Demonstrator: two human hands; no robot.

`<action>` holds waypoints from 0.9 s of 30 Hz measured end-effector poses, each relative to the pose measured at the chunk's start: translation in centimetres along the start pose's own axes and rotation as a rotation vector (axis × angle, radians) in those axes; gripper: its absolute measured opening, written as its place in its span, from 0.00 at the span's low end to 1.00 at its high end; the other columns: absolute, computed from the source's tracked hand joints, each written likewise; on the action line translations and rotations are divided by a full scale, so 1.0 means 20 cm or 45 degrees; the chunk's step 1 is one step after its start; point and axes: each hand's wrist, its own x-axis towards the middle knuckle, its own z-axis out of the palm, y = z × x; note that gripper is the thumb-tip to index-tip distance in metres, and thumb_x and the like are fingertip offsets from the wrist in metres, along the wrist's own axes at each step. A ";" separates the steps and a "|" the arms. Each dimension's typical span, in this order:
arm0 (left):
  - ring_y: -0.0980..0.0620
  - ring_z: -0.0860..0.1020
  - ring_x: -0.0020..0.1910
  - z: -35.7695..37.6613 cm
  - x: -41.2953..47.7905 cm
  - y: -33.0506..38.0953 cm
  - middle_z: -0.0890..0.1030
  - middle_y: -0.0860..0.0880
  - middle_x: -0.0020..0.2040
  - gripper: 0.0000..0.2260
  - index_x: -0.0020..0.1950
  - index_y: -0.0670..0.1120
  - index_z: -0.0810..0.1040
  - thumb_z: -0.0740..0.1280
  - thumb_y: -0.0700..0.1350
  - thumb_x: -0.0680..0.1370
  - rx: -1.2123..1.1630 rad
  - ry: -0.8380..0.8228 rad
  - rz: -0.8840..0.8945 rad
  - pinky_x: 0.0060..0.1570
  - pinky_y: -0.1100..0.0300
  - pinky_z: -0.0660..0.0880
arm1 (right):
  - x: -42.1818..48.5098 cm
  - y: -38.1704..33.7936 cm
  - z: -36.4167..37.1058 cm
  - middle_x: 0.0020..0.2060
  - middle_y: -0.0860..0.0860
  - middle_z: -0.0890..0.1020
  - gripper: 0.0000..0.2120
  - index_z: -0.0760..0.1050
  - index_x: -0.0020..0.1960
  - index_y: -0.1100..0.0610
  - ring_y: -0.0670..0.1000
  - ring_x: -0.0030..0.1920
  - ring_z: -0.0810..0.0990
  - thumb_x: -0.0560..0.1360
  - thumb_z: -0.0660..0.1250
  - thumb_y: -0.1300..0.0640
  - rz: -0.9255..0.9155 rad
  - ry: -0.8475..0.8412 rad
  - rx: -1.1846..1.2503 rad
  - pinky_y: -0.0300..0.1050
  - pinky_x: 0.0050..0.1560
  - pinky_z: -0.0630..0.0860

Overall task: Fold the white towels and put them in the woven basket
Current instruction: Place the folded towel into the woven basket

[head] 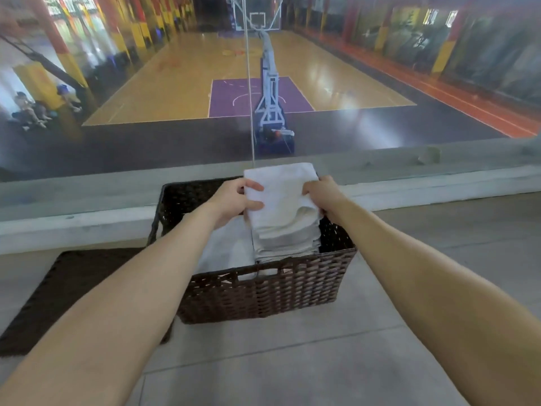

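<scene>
A dark brown woven basket (292, 291) stands on the tiled floor in front of me. A folded white towel (281, 191) is held above its right half, over a stack of folded white towels (287, 244). My left hand (234, 200) grips the towel's left edge and my right hand (322, 194) grips its right edge. More white towels (225, 250) lie in the basket's left half, partly hidden by my left forearm.
A dark mat (67, 291) lies on the floor left of the basket. Behind the basket runs a low concrete ledge (409, 186) with a glass pane above it. Beyond the glass is a basketball court with a hoop stand (270, 92).
</scene>
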 end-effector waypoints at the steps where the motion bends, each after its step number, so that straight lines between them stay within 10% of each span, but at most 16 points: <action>1: 0.41 0.83 0.63 0.03 0.05 -0.08 0.83 0.41 0.63 0.22 0.55 0.57 0.88 0.86 0.45 0.64 0.033 -0.017 -0.044 0.65 0.40 0.81 | 0.04 0.06 0.03 0.56 0.59 0.79 0.32 0.60 0.78 0.58 0.61 0.54 0.83 0.77 0.65 0.60 0.040 -0.017 -0.049 0.48 0.40 0.79; 8: 0.45 0.77 0.66 0.12 0.20 -0.32 0.77 0.46 0.70 0.38 0.75 0.59 0.78 0.85 0.39 0.68 0.402 -0.114 -0.162 0.68 0.46 0.79 | 0.19 0.25 0.11 0.44 0.55 0.75 0.32 0.55 0.80 0.44 0.53 0.35 0.74 0.80 0.58 0.63 0.056 -0.129 -0.566 0.47 0.34 0.71; 15: 0.36 0.61 0.79 0.21 0.24 -0.28 0.53 0.42 0.81 0.47 0.83 0.59 0.67 0.82 0.65 0.67 1.336 -0.120 0.052 0.78 0.44 0.66 | 0.24 0.30 0.15 0.75 0.63 0.62 0.34 0.60 0.80 0.55 0.62 0.53 0.77 0.77 0.66 0.68 -0.249 -0.071 -1.284 0.53 0.46 0.76; 18: 0.39 0.49 0.85 0.20 0.24 -0.28 0.47 0.43 0.87 0.47 0.82 0.57 0.66 0.77 0.71 0.69 1.592 -0.155 0.281 0.83 0.41 0.53 | 0.26 0.33 0.13 0.81 0.61 0.54 0.37 0.62 0.80 0.52 0.66 0.77 0.63 0.76 0.75 0.51 -0.726 -0.078 -1.608 0.60 0.70 0.73; 20: 0.44 0.52 0.87 0.18 0.25 -0.31 0.49 0.46 0.89 0.53 0.86 0.55 0.59 0.79 0.71 0.67 1.431 -0.293 0.181 0.84 0.47 0.55 | 0.31 0.37 0.14 0.86 0.55 0.44 0.52 0.53 0.85 0.47 0.61 0.85 0.45 0.72 0.74 0.32 -0.779 -0.353 -1.745 0.63 0.83 0.54; 27: 0.45 0.50 0.87 0.18 0.26 -0.32 0.45 0.56 0.88 0.72 0.86 0.64 0.49 0.80 0.78 0.48 1.284 -0.415 0.007 0.84 0.45 0.56 | 0.44 0.40 0.22 0.86 0.51 0.40 0.68 0.40 0.87 0.46 0.56 0.86 0.38 0.63 0.73 0.21 -0.485 -0.623 -1.871 0.67 0.84 0.43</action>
